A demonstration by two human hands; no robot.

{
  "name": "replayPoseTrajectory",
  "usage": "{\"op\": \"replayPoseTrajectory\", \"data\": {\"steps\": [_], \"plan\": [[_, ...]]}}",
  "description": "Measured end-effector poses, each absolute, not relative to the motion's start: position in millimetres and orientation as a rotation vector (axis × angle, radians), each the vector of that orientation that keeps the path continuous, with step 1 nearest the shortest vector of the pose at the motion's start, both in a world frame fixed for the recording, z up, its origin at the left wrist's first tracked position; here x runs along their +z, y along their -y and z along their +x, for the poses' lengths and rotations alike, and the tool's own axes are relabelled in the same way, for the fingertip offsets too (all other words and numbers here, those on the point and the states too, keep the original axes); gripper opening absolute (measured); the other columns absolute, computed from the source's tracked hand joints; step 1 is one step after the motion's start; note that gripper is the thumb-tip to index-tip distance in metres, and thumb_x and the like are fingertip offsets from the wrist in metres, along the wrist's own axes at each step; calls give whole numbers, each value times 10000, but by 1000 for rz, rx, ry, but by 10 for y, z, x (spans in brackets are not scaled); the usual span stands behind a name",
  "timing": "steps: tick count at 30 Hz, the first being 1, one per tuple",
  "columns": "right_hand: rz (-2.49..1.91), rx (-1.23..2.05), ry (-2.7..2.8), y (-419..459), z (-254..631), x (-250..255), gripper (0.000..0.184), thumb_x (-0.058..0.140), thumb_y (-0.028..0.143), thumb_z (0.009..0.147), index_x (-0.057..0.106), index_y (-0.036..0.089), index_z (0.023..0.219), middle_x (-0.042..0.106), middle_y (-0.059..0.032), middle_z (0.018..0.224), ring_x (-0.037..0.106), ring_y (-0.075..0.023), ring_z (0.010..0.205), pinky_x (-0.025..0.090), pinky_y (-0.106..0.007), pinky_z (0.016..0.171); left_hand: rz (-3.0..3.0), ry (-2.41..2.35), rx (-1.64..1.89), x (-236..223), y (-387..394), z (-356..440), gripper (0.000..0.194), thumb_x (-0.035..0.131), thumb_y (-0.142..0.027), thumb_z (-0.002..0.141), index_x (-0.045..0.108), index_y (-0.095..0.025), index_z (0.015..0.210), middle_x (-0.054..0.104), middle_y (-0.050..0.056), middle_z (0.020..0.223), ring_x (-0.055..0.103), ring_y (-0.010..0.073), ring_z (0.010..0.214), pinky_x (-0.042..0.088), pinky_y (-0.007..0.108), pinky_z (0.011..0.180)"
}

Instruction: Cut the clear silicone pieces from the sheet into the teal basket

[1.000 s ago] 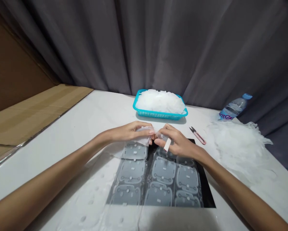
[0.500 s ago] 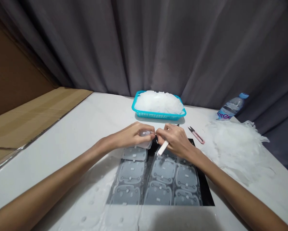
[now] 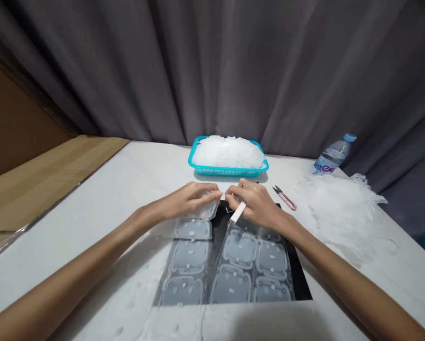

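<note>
Head view, one white tabletop (image 3: pixel 109 180), two bare hands at work near its middle.

Item: left hand (image 3: pixel 193 199). Fingers bent and closed on a translucent, pale plastic piece with a rounded corner (image 3: pixel 208 209), thumb on the near side. Whether this piece is joined to the sheet below cannot be told.

Item: right hand (image 3: pixel 251 202), just right of the left. Thumb and forefinger brought together at a thin whitish bit between the hands; a slim, flat, white stick (image 3: pixel 238 213) is gripped in the curled fingers, its end pointing near and left.

Item: clear plastic sheeting moulded in rounded-square panels (image 3: pixel 187 258), in columns beneath and nearer than the hands, lying partly over a flat black rectangular mat (image 3: pixel 302 279).

Item: turquoise perforated plastic basket (image 3: pixel 230 172), far side, heaped with white translucent pieces (image 3: pixel 228 151).

Item: small snips with dark blades and reddish handles (image 3: pixel 286 199), right of the right hand; farther right, a wispy white heap (image 3: pixel 343 208).

Handling notes, by judgement: support the piece close to the pinch, so the film bends little; pull in short, even tugs, low over the mat; angle the stick away from the left fingers; disturb the panels underneath as little as possible.
</note>
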State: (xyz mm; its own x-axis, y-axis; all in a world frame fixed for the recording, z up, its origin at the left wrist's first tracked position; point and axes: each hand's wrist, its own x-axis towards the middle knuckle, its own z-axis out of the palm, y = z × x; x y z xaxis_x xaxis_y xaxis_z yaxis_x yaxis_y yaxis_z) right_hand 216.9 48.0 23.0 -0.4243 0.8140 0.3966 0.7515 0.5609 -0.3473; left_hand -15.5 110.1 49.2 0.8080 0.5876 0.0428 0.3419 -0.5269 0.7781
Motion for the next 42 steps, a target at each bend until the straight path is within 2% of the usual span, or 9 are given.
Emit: {"op": "replayPoseTrajectory", "data": {"steps": [5,8,13,17,21,29,34,39,42], "plan": [[-1023,675,2200,-407,2182,350,277,526,316,1061,771,186,1046,707,-24,847,608,-153,762,453,-280,747,2098,-714,427,406,-1158,-151,461,526,-530,1053,734,-153,888,604,9,705,484,128,616,358,238,566],[-972,823,2076,-400,2174,358,353,500,365,1080,728,185,1281,707,1,784,622,-150,713,487,-283,735,2099,-786,463,284,-1208,-163,431,552,-523,1040,717,-148,907,515,-20,634,418,121,569,292,244,531],[-1173,361,2165,-450,2132,181,464,421,328,1113,540,183,1538,754,-42,878,667,-185,793,455,-290,768,2077,-769,457,163,-1164,-148,460,520,-531,1058,702,-145,886,577,2,717,487,142,638,359,255,598],[-1391,54,2250,-478,2120,53,395,377,303,1127,588,191,1443,777,-69,911,687,-209,776,379,-279,686,2051,-663,464,214,-1098,-114,462,475,-541,1083,755,-176,1035,728,52,985,644,205,915,468,300,839],[-1397,-46,2247,-499,2128,44,312,356,302,1133,620,198,1263,790,-74,935,715,-222,803,351,-282,680,1837,-626,632,202,-1058,-56,423,511,-521,1077,768,-204,1189,740,89,1281,622,271,1236,403,386,1101],[-1408,-33,2227,-606,2218,-1,340,290,324,1151,608,213,1191,761,-18,806,706,-189,693,311,-273,618,1416,-700,686,83,-961,10,470,635,-555,1002,761,-218,1305,767,112,1292,690,293,1168,465,415,1074],[-1415,-41,2290,-649,2250,-59,300,336,338,1153,590,223,1264,789,-14,858,721,-188,737,314,-265,624,1511,-794,785,66,-978,8,473,583,-558,1034,717,-268,1381,716,92,1394,598,307,1325,430,394,1118],[-1426,-147,2385,-630,2219,-156,271,378,269,1137,626,169,1178,778,-92,901,689,-222,781,316,-299,686,2305,-822,727,68,-954,3,433,403,-441,1123,705,-189,1303,702,99,1100,640,253,1033,480,378,968],[-1373,-195,2464,-589,2195,-194,231,417,219,1113,629,142,1161,756,-115,907,665,-243,819,324,-320,725,2557,-810,646,67,-935,-14,361,433,-379,1113,717,-160,1158,634,86,972,601,232,875,482,358,832]]}}
